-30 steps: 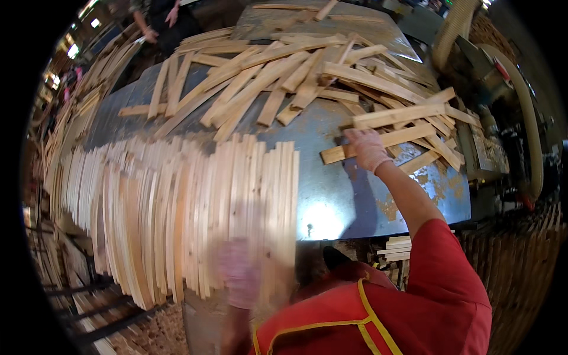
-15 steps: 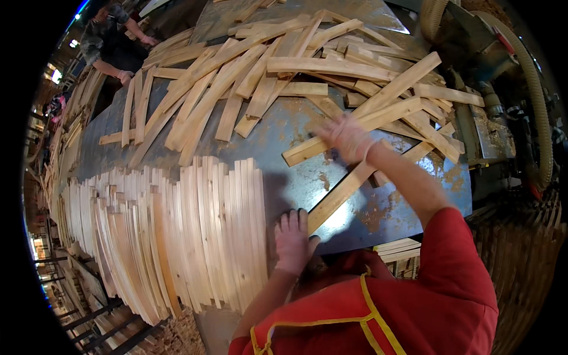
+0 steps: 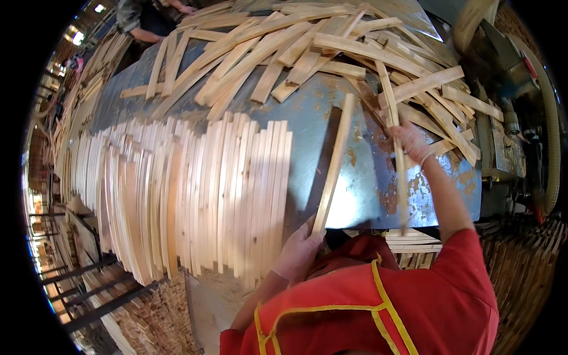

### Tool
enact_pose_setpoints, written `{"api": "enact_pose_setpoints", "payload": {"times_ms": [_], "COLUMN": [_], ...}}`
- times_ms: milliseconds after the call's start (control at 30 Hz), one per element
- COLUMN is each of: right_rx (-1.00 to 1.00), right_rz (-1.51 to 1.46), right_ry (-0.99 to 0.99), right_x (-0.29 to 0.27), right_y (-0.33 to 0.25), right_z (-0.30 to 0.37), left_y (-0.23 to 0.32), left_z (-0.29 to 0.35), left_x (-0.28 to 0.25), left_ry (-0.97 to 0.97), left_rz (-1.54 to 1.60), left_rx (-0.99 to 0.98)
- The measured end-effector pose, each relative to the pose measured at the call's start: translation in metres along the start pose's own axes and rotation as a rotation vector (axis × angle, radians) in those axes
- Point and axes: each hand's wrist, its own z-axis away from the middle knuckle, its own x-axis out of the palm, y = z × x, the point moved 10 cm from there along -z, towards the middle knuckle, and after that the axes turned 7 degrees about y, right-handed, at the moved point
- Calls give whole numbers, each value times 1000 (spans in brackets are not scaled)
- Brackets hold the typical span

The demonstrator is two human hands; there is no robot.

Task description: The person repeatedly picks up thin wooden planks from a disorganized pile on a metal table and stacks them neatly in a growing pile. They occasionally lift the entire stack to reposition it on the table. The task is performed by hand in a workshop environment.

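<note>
My left hand [image 3: 300, 251] is closed round the near end of a wooden strip [image 3: 335, 165], which slants away over the metal table [image 3: 370, 148] with its far end tipped slightly right. To the right, my right hand [image 3: 410, 142] grips a second wooden strip [image 3: 400, 183] about its middle; this one stretches from the jumbled pile toward me and its near end is blurred. Just left of my left hand lies a tight row of pale wooden strips [image 3: 231, 195], side by side.
A loose heap of wooden strips [image 3: 260, 50] covers the table's far side. Another person's arm [image 3: 145, 34] shows at the far left. Ribbed hoses [image 3: 473, 23] and machinery [image 3: 512, 118] stand at the right. Stacked strips [image 3: 414, 239] sit below the table's front edge.
My right hand has drawn a strip from the heap and swung it lengthwise toward me. My left hand has closed on the other strip, which now points more straight away. The view has shifted.
</note>
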Motion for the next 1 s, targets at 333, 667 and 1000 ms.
{"api": "enact_pose_setpoints", "payload": {"times_ms": [333,667,1000], "right_rx": [-102,62,-259], "right_rz": [692,442,464], "right_ry": [-123,-208,242], "right_x": [251,233,139], "right_y": [85,85,-47], "right_z": [99,122,-4], "left_y": [34,43,60], "left_z": [57,60,4], "left_x": [-62,-10,-26], "left_ry": [205,373,694], "left_rz": [-80,-1311,-1909], "left_rx": [256,731,797]}}
